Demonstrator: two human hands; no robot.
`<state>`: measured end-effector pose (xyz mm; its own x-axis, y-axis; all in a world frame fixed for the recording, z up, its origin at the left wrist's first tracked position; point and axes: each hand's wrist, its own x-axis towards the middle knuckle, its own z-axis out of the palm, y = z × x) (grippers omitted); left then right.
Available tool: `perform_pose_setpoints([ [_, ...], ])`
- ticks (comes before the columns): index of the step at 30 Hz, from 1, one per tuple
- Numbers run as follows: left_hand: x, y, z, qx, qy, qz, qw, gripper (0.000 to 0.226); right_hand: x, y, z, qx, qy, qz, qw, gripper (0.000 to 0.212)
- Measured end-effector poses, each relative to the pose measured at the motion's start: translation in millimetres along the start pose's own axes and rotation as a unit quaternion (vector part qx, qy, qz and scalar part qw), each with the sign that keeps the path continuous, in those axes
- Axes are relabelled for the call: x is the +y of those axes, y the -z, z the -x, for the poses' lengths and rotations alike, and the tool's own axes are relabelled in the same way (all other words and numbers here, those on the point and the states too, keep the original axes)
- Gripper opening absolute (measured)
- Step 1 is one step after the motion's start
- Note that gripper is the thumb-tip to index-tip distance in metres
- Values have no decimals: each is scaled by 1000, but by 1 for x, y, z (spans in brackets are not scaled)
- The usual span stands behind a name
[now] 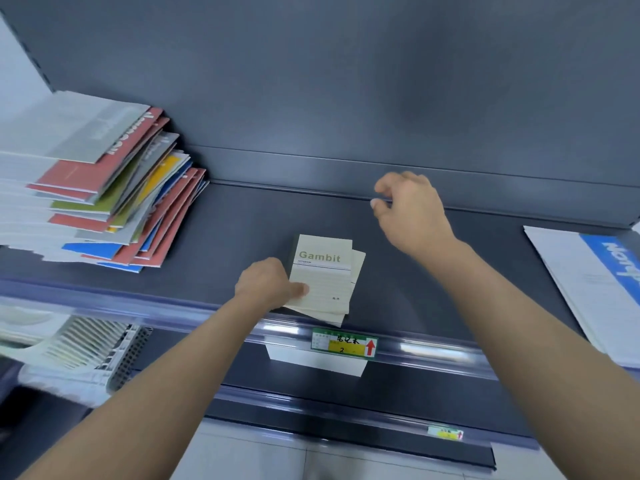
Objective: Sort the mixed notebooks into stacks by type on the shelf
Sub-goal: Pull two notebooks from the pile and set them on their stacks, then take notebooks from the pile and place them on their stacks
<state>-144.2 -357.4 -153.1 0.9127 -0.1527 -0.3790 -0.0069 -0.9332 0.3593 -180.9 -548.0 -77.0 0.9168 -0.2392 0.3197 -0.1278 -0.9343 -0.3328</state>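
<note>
The Gambit notebooks (323, 271) are gripped at their left edge by the left hand (266, 284). The right hand (412, 216) is held loosely curled beyond them. A mixed pile (104, 188) is stacked well to their left.

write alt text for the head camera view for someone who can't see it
A person's left hand grips a small stack of cream Gambit notebooks at the front of a dark grey shelf, while the right hand hovers empty, fingers loosely curled. A pile of mixed notebooks lies at left, a white-and-blue notebook at right.
</note>
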Motion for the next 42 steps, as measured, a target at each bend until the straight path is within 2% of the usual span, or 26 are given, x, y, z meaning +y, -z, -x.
perform_pose_setpoints([
  [9,-4,-5,3,-11,-1,48,999,41,-27,-14,-18,-13,36,-6,999,21],
  [12,-9,-2,-2,-18,-24,46,998,43,-42,-18,-25,-11,42,3,999,23],
  [14,-16,10,-7,4,-52,44,998,45,-53,-22,-30,-10,43,13,999,24],
  [16,-25,33,-9,50,-83,45,994,43,-67,-26,-34,-5,43,25,999,25],
  [19,-45,87,-11,173,-120,20,977,40,-104,-31,-45,10,54,49,997,27],
  [24,-100,186,-15,381,-181,-21,906,34,-199,-43,-70,58,100,38,993,30],
  [28,-158,240,-15,498,-208,-60,840,30,-274,-60,-87,70,129,11,989,29],
  [30,-185,259,-16,530,-225,-78,814,28,-305,-72,-94,63,135,-1,989,27],
  [34,-229,281,-21,523,-267,-127,799,26,-349,-99,-110,12,112,-32,993,24],
  [38,-261,289,-32,477,-290,-155,815,28,-370,-131,-131,-106,22,-106,988,37],
  [39,-268,291,-34,469,-291,-158,819,28,-373,-138,-135,-128,7,-103,986,34],
  [42,-282,293,-39,455,-293,-162,825,27,-380,-151,-146,-158,-24,-94,983,39],
])
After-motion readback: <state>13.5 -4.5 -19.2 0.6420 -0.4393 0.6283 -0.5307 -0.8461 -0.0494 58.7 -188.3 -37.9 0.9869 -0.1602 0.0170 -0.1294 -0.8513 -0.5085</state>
